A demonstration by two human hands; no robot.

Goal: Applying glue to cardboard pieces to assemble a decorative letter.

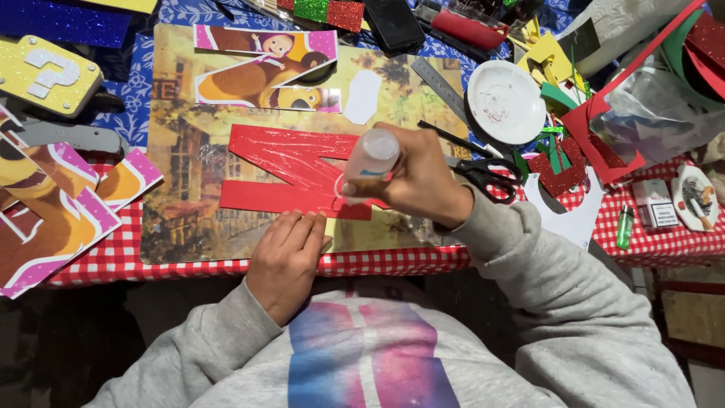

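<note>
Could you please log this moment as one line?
right hand: tips glue bottle onto red letter | left hand: presses letter's edge

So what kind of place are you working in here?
Most likely a home craft table: a red checked tablecloth strewn with glitter foam scraps, scissors and a metal ruler, while the right hand tips a glue bottle over a red cut-out letter.
</note>
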